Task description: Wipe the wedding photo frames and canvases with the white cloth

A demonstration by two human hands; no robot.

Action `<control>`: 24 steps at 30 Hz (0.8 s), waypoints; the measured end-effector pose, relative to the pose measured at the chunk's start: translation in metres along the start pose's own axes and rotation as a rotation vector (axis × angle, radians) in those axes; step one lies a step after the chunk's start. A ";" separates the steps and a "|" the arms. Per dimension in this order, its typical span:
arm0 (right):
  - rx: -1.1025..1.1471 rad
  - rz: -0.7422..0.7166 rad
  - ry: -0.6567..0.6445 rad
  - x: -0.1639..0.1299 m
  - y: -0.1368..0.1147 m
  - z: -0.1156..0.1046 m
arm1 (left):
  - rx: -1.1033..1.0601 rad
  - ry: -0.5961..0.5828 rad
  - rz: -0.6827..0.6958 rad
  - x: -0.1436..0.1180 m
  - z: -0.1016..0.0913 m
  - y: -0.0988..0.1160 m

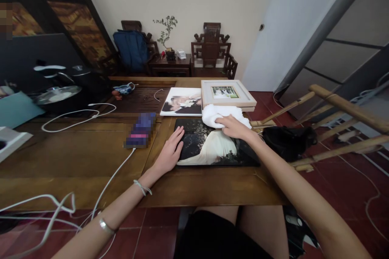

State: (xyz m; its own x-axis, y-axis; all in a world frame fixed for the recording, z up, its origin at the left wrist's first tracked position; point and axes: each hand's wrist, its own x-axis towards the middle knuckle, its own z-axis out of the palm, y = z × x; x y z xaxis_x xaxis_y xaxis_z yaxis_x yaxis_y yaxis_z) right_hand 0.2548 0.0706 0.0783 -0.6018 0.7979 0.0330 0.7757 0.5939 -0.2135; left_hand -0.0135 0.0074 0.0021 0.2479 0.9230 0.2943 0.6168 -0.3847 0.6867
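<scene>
A dark photo panel [194,137] with a flowing white dress pictured on it lies flat at the table's front edge. My left hand [170,150] rests along its left side, fingers stretched out and holding nothing. Near the panel's far right part, my right hand [233,126] grips a bunched white cloth [212,114]. That cloth covers the panel's upper right edge. Just beyond the panel lies a white-edged photo print [182,103]. To its right is a pale wooden picture frame [252,101] with a small photo in its middle, stacked on another frame-like piece.
On the wooden table [91,162], a phone [140,129] is plugged into a white cable [112,178]. A glass-lidded pot [59,95] and a small blue-and-white item [124,88] sit at the left. A bamboo chair [343,109] stands right, holding a black bag [288,141].
</scene>
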 end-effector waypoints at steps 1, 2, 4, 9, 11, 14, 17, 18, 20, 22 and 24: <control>-0.011 0.007 0.002 -0.001 -0.003 0.001 | 0.002 -0.001 0.000 0.000 0.000 -0.001; -0.028 0.009 0.002 -0.006 -0.008 0.004 | 0.004 -0.001 0.007 0.000 0.001 -0.001; -0.065 -0.009 -0.004 -0.024 -0.024 0.010 | 0.012 0.003 0.029 0.000 0.001 -0.001; -0.091 -0.114 -0.057 -0.099 -0.081 0.032 | 0.014 0.039 0.042 0.001 0.003 0.000; -0.077 -0.133 -0.066 -0.123 -0.101 0.037 | 0.009 0.046 0.038 0.001 0.003 0.001; -0.031 -0.151 -0.106 -0.137 -0.114 0.035 | 0.004 0.050 0.046 0.000 0.004 0.001; 0.045 -0.163 -0.136 -0.120 -0.103 0.024 | -0.001 0.055 0.053 0.000 0.004 0.001; 0.070 -0.162 -0.139 -0.109 -0.096 0.020 | 0.000 0.055 0.052 0.000 0.004 0.001; 0.099 -0.143 -0.132 -0.082 -0.078 0.014 | 0.008 0.048 0.051 0.000 0.003 0.001; 0.094 -0.099 -0.109 -0.050 -0.058 0.009 | 0.017 0.038 0.055 0.001 0.002 0.001; 0.072 -0.060 -0.072 -0.021 -0.041 0.005 | 0.022 0.028 0.064 0.001 0.001 0.000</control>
State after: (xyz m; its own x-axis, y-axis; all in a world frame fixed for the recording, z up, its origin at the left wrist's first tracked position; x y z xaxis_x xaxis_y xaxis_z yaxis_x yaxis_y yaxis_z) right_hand 0.2346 0.0292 0.0812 -0.6611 0.7500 -0.0215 0.7234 0.6296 -0.2833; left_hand -0.0120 0.0082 0.0016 0.2664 0.8959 0.3555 0.6169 -0.4419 0.6513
